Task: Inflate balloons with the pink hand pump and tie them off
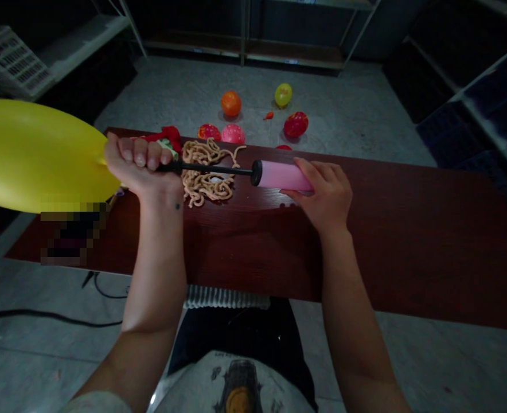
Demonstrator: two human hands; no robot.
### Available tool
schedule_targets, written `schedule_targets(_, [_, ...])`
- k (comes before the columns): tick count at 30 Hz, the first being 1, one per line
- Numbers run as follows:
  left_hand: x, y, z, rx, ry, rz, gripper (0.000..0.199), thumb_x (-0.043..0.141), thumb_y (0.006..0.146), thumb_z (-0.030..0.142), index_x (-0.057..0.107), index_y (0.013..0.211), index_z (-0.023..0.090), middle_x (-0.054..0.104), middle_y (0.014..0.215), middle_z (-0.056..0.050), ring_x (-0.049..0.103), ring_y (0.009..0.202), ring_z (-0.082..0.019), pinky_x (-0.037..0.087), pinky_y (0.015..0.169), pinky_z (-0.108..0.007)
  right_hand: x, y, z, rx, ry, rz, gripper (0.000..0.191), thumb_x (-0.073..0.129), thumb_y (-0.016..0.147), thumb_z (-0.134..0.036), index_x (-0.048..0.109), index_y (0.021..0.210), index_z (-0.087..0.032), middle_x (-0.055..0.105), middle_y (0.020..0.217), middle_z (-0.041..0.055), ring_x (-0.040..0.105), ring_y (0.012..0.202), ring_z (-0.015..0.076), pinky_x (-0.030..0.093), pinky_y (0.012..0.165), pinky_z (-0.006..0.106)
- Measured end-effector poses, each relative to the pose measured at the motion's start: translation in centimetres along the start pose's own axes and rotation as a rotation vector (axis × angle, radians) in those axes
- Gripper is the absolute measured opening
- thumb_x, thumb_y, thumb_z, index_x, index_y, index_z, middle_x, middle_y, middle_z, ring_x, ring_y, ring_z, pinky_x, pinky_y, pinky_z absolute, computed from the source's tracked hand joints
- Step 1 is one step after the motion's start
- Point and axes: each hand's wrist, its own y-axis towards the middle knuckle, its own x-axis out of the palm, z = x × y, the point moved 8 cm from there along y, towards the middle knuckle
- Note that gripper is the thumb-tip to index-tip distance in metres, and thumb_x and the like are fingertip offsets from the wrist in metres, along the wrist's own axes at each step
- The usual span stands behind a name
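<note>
A balloon pump [279, 175] is held level above the table, its pink barrel to the right and its thin black rod [217, 169] drawn out to the left. My right hand [326, 192] is wrapped round the barrel. My left hand [139, 166] closes round the pump's black end, palm turned up. From the left side of that fist bulges a large inflated yellow balloon [42, 155], its neck hidden at my fingers. Behind the rod lies a pile of tan rope-like balloons or cords [202, 186]. Red and pale green limp pieces [170, 137] lie beyond my left hand.
The dark red-brown table [408, 241] spans the view. On the floor beyond are an orange balloon [231, 104], a small yellow balloon [283, 94], a red balloon [296, 124] and a pink balloon [233, 135]. Shelves [292, 54] line the back; a black cable [51, 315] lies lower left.
</note>
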Motion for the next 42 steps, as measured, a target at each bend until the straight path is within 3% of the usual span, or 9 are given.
schedule_targets(5, [0.0,0.0,0.2,0.03,0.009,0.017,0.045,0.033,0.109,0.03,0.014,0.069,0.021,0.013,0.051,0.007,0.015,0.034,-0.009,0.018,0.041,-0.025,0.1,0.0,-0.6,-0.003,0.029,-0.015,0.073,0.049,0.089,-0.08,0.066,0.133,-0.025,0.07,0.108,0.0091,0.06,0.099,0.0275,0.045,0.091,0.042])
schedule_targets(9, [0.6,-0.9,-0.7,0.042,0.074,-0.043,0.047,0.032,0.109,0.031,0.017,0.066,0.022,0.012,0.052,0.006,0.014,0.035,-0.011,0.019,0.041,-0.026,0.1,-0.1,-1.5,-0.038,0.076,-0.036,0.07,0.052,0.089,-0.078,0.067,0.132,-0.025,0.069,0.103,0.0086,0.06,0.096,0.0266,0.044,0.089,0.04])
schedule_targets(11, [1.1,-1.7,-1.8,0.033,0.115,-0.098,0.049,0.032,0.11,0.034,0.018,0.065,0.022,0.012,0.052,0.006,0.014,0.036,-0.011,0.019,0.041,-0.026,0.2,-0.1,-2.0,-0.048,0.096,-0.037,0.069,0.054,0.089,-0.076,0.067,0.133,-0.025,0.07,0.102,0.0085,0.06,0.095,0.0264,0.044,0.088,0.039])
schedule_targets(16, [2.1,-4.3,-5.0,-0.011,0.107,-0.216,0.065,0.037,0.107,0.06,0.018,0.058,0.022,0.012,0.048,0.006,0.013,0.035,-0.011,0.017,0.039,-0.027,1.3,-0.1,-3.4,-0.059,0.146,-0.056,0.066,0.057,0.09,-0.073,0.066,0.134,-0.024,0.072,0.105,0.0086,0.062,0.095,0.0256,0.045,0.089,0.038])
schedule_targets(20, [2.3,-5.5,-6.6,-0.079,0.065,-0.227,0.063,0.027,0.112,0.049,0.018,0.056,0.022,0.013,0.046,0.005,0.011,0.035,-0.011,0.016,0.039,-0.028,2.5,-0.2,-4.2,-0.052,0.175,-0.116,0.063,0.057,0.092,-0.07,0.066,0.135,-0.024,0.074,0.108,0.009,0.064,0.097,0.0257,0.046,0.09,0.037])
schedule_targets(23, [2.0,-5.6,-7.0,-0.1,0.067,-0.202,0.059,0.029,0.112,0.036,0.021,0.056,0.022,0.016,0.045,0.005,0.015,0.035,-0.012,0.018,0.039,-0.028,3.0,-0.3,-4.3,-0.046,0.173,-0.137,0.063,0.059,0.091,-0.068,0.066,0.135,-0.023,0.074,0.11,0.0103,0.065,0.098,0.0268,0.047,0.09,0.038])
schedule_targets(32, [1.0,-4.5,-7.7,-0.153,0.043,-0.106,0.052,0.033,0.109,0.031,0.02,0.059,0.022,0.015,0.049,0.006,0.017,0.035,-0.011,0.018,0.039,-0.027,3.3,-0.2,-4.0,-0.049,0.136,-0.109,0.064,0.057,0.092,-0.068,0.063,0.139,-0.025,0.073,0.111,0.0099,0.063,0.099,0.0265,0.045,0.091,0.038])
schedule_targets(37, [0.6,-3.8,-7.1,-0.138,0.072,-0.074,0.051,0.033,0.11,0.039,0.019,0.064,0.022,0.015,0.05,0.007,0.015,0.039,-0.01,0.017,0.044,-0.027,2.7,-0.1,-3.5,-0.07,0.058,-0.072,0.065,0.053,0.094,-0.07,0.062,0.14,-0.026,0.073,0.109,0.0085,0.062,0.099,0.0263,0.044,0.09,0.038])
schedule_targets(42, [0.5,-2.8,-5.8,-0.12,0.063,-0.087,0.049,0.033,0.109,0.033,0.02,0.063,0.022,0.017,0.049,0.005,0.018,0.038,-0.01,0.019,0.044,-0.027,1.9,-0.2,-2.1,-0.067,0.016,-0.046,0.066,0.053,0.092,-0.072,0.062,0.141,-0.028,0.073,0.113,0.0091,0.061,0.102,0.0278,0.042,0.09,0.04])
